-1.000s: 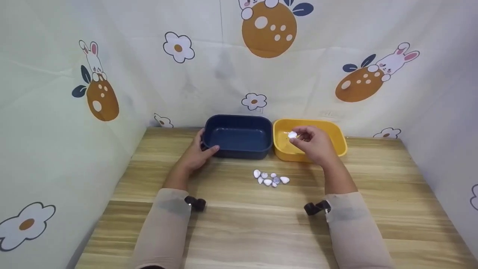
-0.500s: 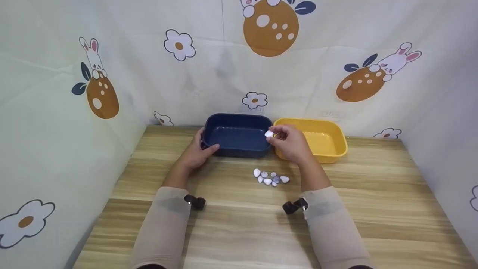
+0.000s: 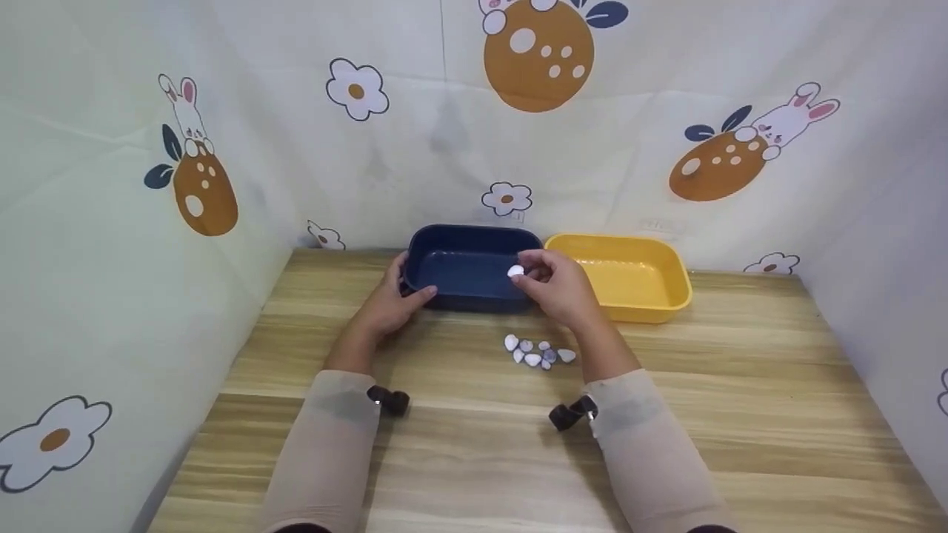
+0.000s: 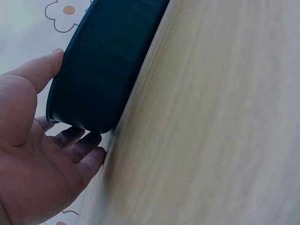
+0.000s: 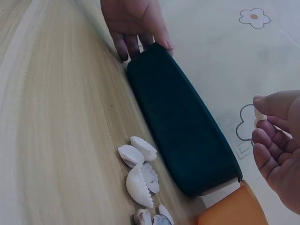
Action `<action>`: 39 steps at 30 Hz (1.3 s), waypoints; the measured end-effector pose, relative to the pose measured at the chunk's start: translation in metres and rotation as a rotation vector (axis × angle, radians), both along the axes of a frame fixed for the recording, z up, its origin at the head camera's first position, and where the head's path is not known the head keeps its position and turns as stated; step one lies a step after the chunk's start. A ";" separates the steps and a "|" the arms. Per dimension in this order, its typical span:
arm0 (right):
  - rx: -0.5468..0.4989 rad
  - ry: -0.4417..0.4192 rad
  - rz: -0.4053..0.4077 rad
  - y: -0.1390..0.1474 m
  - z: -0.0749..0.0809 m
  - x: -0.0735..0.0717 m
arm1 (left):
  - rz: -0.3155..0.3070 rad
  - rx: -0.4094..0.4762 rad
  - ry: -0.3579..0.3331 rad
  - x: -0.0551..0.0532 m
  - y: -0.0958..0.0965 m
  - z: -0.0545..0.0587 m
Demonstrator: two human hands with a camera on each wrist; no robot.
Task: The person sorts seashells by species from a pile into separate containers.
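Note:
My left hand [image 3: 385, 305] grips the left end of a dark blue plastic box [image 3: 474, 303]. In the left wrist view the thumb lies on the rim and the fingers [image 4: 89, 144] bend against the end wall. Between right thumb and fingers I pinch a small white seashell [image 3: 516, 272], held over the right part of the blue box by my right hand [image 3: 563, 292]. Only the shell's edge shows in the right wrist view. In front of the boxes lies a small group of white and greyish seashells [image 5: 139, 187], ribbed and resting on the wood.
A yellow plastic box [image 3: 644, 314] stands right beside the blue one. Both sit at the back of the wooden table [image 3: 474, 444], close to a patterned cloth backdrop [image 3: 415, 163] that also rises at the left and right sides.
My right hand has moved left with the pinched seashell, from above the yellow box to above the blue box's right part. The left hand has stayed on the blue box.

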State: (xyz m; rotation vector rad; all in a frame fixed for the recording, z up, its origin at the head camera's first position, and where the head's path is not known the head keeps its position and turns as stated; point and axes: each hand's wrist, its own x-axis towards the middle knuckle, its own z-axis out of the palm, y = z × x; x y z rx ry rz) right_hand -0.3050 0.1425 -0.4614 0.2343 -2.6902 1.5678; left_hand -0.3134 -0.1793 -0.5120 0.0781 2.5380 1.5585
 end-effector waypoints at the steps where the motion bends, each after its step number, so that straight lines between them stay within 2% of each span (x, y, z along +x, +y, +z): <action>1: 0.000 0.005 -0.001 0.001 0.000 0.000 | -0.001 0.000 0.000 0.000 0.000 0.000; 7: 0.009 0.022 0.006 0.003 0.001 0.003 | 0.004 0.005 -0.003 0.001 0.000 0.001; 15: 0.047 0.042 0.075 0.010 -0.003 0.011 | 0.009 0.018 -0.013 -0.001 0.002 -0.001; 23: 0.079 0.058 0.097 0.022 0.000 0.019 | 0.003 0.016 -0.001 -0.002 0.000 -0.002; 30: 0.102 0.020 0.150 0.036 -0.001 0.030 | -0.001 0.000 -0.003 -0.001 -0.001 -0.001; 39: 0.131 -0.016 0.139 0.064 -0.005 0.038 | -0.003 -0.035 0.006 0.000 -0.001 0.000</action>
